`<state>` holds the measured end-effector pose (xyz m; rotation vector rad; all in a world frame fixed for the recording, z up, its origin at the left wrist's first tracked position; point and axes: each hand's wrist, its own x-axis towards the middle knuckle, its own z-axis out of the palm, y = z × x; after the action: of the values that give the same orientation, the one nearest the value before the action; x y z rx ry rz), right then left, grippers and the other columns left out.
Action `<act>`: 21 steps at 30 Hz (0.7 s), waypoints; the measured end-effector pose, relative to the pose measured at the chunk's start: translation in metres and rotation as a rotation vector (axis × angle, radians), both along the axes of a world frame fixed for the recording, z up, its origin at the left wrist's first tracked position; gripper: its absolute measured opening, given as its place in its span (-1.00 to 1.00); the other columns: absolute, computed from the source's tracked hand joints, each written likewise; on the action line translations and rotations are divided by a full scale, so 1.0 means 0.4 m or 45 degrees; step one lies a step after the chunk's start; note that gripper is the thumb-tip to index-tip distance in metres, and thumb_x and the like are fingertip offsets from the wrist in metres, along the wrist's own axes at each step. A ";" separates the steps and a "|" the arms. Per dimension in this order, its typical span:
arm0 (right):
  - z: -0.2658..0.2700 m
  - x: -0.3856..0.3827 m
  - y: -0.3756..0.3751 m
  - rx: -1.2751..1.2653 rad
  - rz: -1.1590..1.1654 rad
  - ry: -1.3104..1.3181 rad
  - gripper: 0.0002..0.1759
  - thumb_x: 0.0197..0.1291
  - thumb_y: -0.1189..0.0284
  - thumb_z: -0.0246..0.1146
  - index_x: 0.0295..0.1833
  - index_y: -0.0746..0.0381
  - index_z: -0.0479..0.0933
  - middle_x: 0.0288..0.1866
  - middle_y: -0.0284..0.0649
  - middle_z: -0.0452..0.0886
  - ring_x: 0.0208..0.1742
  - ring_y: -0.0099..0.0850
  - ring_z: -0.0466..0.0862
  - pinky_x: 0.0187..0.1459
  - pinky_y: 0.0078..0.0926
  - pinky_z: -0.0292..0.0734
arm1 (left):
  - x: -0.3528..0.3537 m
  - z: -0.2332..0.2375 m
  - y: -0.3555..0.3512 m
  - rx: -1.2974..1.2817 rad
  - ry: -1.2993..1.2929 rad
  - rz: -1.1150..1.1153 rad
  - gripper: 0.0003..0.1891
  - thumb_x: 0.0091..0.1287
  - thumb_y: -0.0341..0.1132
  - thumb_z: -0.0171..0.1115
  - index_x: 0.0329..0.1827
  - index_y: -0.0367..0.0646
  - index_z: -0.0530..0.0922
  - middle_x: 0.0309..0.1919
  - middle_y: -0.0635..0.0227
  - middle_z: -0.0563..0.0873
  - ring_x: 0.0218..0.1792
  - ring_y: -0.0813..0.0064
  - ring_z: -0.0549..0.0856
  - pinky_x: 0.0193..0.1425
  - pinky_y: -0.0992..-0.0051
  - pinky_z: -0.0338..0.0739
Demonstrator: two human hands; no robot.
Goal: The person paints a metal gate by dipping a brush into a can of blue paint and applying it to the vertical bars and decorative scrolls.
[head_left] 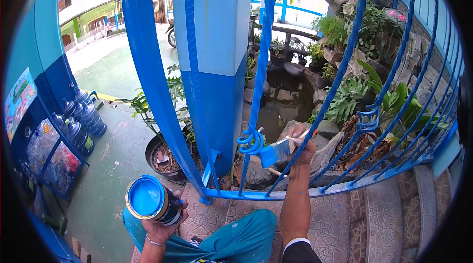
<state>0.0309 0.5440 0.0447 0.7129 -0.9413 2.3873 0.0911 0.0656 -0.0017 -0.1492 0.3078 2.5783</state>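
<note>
In my left hand is an open can of blue paint, tilted so the paint surface shows, my fingers wrapped round its side. My right hand reaches to the far side of the blue metal railing and grips a paintbrush. Blue paint coats the bristles, which point left, close to the curled scroll on a twisted bar. The bar and its scroll are blue too. One railing bar crosses in front of my right hand and hides part of it.
Behind the railing lie a pond, rocks and plants. A blue pillar stands ahead, with a potted plant at its left. Large water bottles and a blue-framed bin of plastic waste are at the left. Stone-patterned steps run below the railing.
</note>
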 end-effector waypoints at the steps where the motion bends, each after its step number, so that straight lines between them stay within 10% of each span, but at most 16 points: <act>1: -0.001 -0.002 0.001 -0.013 -0.050 -0.033 -0.80 0.15 0.51 0.41 -0.11 0.30 0.62 -0.24 -0.05 0.70 -0.24 -0.25 0.73 -0.15 -0.29 0.68 | -0.002 -0.005 -0.002 -0.036 0.024 0.006 -0.25 0.51 0.36 0.10 0.54 0.03 0.53 0.50 -0.08 0.57 0.45 -0.24 0.52 0.44 -0.22 0.53; 6: 0.021 -0.065 -0.017 -0.111 -0.158 -0.198 -0.75 0.41 0.40 0.43 0.09 0.26 0.60 -0.01 -0.07 0.81 -0.04 -0.26 0.87 0.04 -0.29 0.84 | -0.003 0.009 0.012 -0.029 -0.050 0.032 -0.24 0.49 0.39 0.09 0.53 0.03 0.55 0.49 -0.08 0.58 0.42 -0.22 0.53 0.43 -0.19 0.53; 16: -0.024 -0.149 0.001 0.054 0.535 -0.093 -0.79 0.42 0.45 0.39 0.05 0.28 0.55 -0.05 -0.06 0.78 0.01 -0.16 0.84 0.13 -0.15 0.79 | -0.007 0.003 0.016 -0.054 -0.063 0.047 -0.25 0.49 0.39 0.08 0.52 0.05 0.56 0.46 -0.06 0.62 0.41 -0.21 0.55 0.43 -0.19 0.51; 21: 0.010 -0.175 0.033 0.021 0.324 -0.155 -0.76 0.45 0.43 0.38 0.09 0.30 0.55 -0.06 -0.05 0.78 0.01 -0.18 0.85 0.06 -0.18 0.83 | -0.012 -0.002 0.018 -0.094 -0.056 0.071 -0.25 0.49 0.38 0.08 0.52 0.05 0.56 0.45 -0.05 0.62 0.41 -0.21 0.56 0.42 -0.19 0.53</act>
<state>-0.0393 0.5571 0.0486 0.7385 -0.9703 2.6739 0.0863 0.0726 -0.0026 -0.2438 0.3884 2.6159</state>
